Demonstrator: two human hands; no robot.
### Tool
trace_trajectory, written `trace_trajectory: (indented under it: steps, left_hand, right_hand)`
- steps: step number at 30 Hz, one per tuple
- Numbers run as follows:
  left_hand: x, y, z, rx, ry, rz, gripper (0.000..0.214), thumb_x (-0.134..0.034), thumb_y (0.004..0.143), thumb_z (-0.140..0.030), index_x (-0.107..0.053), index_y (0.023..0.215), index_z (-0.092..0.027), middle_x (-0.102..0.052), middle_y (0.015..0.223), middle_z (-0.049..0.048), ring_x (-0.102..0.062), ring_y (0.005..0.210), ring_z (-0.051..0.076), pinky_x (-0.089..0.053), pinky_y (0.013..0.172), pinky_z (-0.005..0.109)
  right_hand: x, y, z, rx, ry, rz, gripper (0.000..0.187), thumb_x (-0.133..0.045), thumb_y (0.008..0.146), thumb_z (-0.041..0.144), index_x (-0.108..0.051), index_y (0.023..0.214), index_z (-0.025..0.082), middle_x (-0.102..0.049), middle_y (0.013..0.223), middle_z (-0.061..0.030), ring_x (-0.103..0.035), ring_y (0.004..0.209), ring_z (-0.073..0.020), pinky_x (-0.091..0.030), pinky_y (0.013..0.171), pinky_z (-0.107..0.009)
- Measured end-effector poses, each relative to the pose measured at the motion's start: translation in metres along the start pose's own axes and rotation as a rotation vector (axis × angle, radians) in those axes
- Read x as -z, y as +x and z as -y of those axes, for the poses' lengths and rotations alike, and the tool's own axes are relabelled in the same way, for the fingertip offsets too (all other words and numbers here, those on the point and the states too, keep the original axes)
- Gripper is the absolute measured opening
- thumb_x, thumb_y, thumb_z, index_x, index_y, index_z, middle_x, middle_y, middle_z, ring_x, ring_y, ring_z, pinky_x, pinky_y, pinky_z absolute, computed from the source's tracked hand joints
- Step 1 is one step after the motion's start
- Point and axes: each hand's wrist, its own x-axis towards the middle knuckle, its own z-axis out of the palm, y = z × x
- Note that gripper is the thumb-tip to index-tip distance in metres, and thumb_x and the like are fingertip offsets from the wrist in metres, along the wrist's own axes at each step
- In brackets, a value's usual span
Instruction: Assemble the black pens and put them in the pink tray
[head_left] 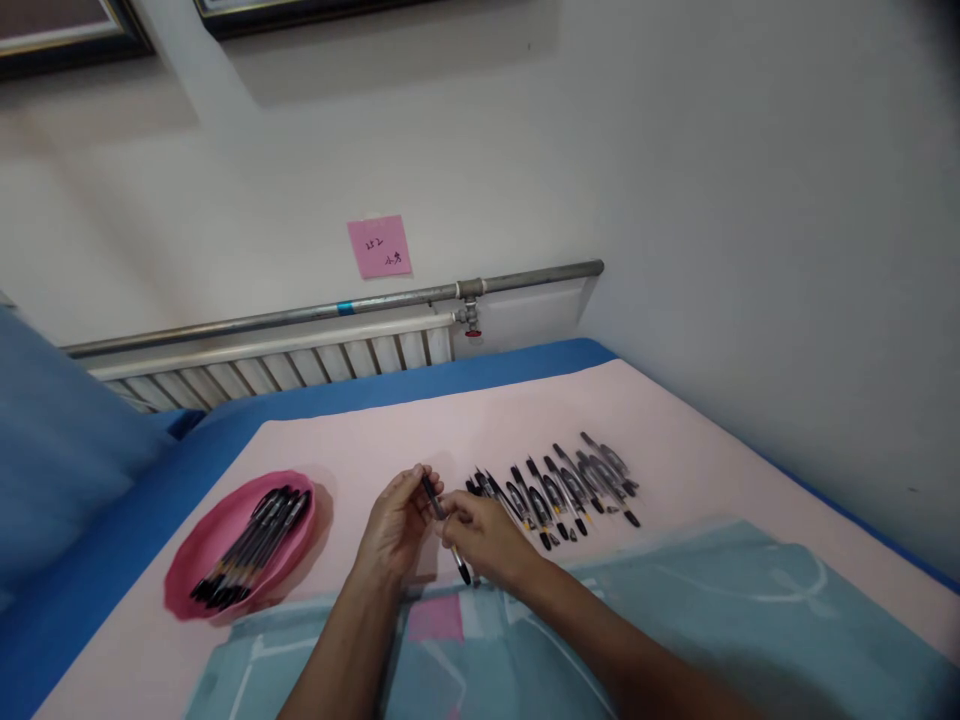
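Note:
My left hand (396,527) and my right hand (487,540) meet over the pink cloth (465,430), both pinching one black pen (442,522). The left fingers grip its upper end, the right fingers its lower part; the tip pokes out below the right hand. Just right of my hands lies a row of several black pens and pen parts (562,490). To the left stands a pink dish (214,560) with several black pens (251,545) in it.
The cloth covers a blue surface (112,540). A light blue patterned patch (675,630) lies near me. A radiator (285,365) and pipe (337,308) run along the white wall, with a pink sticky note (379,246) above them.

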Motion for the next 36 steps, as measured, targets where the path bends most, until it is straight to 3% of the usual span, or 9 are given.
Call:
trace_trajectory:
  steps: [7,9,14,21,26,32,36]
  left_hand:
    - [-0.0040,-0.0019,-0.0014,-0.006,0.078,-0.048,0.029,-0.065,0.068,-0.036,-0.062,0.083,-0.012,-0.064,0.075,0.0055,-0.059,0.066,0.013,-0.046,0.061,0.025]
    - [-0.0022,-0.0005,-0.0018,-0.034,0.088,-0.065,0.029,-0.065,0.067,-0.038,-0.061,0.080,-0.012,-0.064,0.072,0.0042,-0.059,0.066,0.014,-0.046,0.061,0.025]
    - [0.0028,0.0008,-0.0015,-0.097,0.133,-0.018,0.020,-0.071,0.062,-0.027,-0.058,0.063,-0.012,-0.060,0.062,0.0005,-0.058,0.063,0.011,-0.045,0.062,0.023]
    - [-0.0007,-0.0016,-0.0022,0.023,0.099,-0.016,0.032,-0.065,0.067,-0.039,-0.063,0.086,-0.012,-0.065,0.082,0.0076,-0.061,0.072,0.016,-0.046,0.067,0.028]
    - [0.0017,-0.0005,-0.0015,-0.062,0.142,-0.021,0.020,-0.072,0.061,-0.028,-0.059,0.062,-0.013,-0.061,0.063,0.0013,-0.059,0.065,0.013,-0.045,0.064,0.024]
    - [0.0008,-0.0016,-0.0029,0.030,0.121,0.014,0.033,-0.069,0.064,-0.036,-0.064,0.087,-0.012,-0.066,0.084,0.0087,-0.061,0.075,0.017,-0.046,0.071,0.030]
    - [0.0008,-0.0009,-0.0010,-0.045,0.167,-0.036,0.026,-0.070,0.062,-0.036,-0.062,0.070,-0.012,-0.063,0.067,0.0038,-0.060,0.065,0.014,-0.046,0.064,0.027]
  right_hand:
    - [0.0021,-0.0015,0.0042,0.000,-0.031,-0.016,0.005,-0.048,0.070,0.016,-0.053,0.071,0.017,-0.051,0.056,0.0048,-0.042,0.049,-0.0082,-0.028,0.046,-0.018]
    - [0.0015,-0.0019,0.0030,0.020,-0.045,0.003,0.007,-0.047,0.070,0.016,-0.054,0.072,0.017,-0.051,0.056,0.0048,-0.042,0.049,-0.0081,-0.027,0.046,-0.018]
    - [-0.0014,-0.0017,-0.0009,0.026,-0.020,0.012,0.007,-0.047,0.066,0.011,-0.052,0.066,0.017,-0.050,0.055,0.0049,-0.044,0.051,-0.0082,-0.029,0.047,-0.018]
    - [0.0013,-0.0011,0.0013,0.039,-0.056,0.011,0.007,-0.046,0.071,0.015,-0.053,0.070,0.017,-0.052,0.057,0.0045,-0.043,0.049,-0.0079,-0.028,0.046,-0.018]
    - [0.0007,-0.0009,-0.0006,0.047,-0.094,0.000,0.007,-0.047,0.070,0.013,-0.053,0.070,0.017,-0.052,0.057,0.0040,-0.044,0.051,-0.0085,-0.027,0.046,-0.018]
    - [0.0020,-0.0010,0.0006,0.061,-0.130,-0.015,0.006,-0.048,0.072,0.016,-0.054,0.072,0.017,-0.054,0.058,0.0037,-0.044,0.051,-0.0086,-0.029,0.048,-0.018]
    - [0.0016,-0.0007,-0.0030,0.088,-0.164,-0.001,0.007,-0.046,0.072,0.015,-0.053,0.072,0.017,-0.052,0.057,0.0043,-0.044,0.050,-0.0083,-0.027,0.046,-0.018]
